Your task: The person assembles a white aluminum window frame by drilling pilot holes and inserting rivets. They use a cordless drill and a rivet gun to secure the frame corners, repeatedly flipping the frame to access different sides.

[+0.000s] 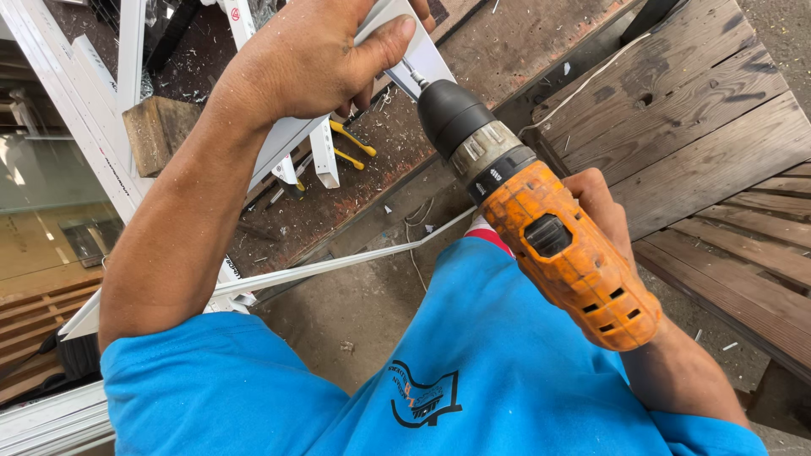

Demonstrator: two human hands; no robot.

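Head view: my left hand (308, 59) at 11 o'clock, fingers clamped on the white profile (296, 135) to steady it. Right hand (604, 219) at 3 o'clock, fingers wrapped round the orange drill (549, 236), bit pressed on the profile.

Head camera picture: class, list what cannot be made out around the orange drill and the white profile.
- Drill bit tip: hidden by the left hand gripping the white plastic profile.
- Orange cordless drill grip and trigger: hidden by its own body; right hand mostly covered.
- Profile's upper end: cut off by the top edge.
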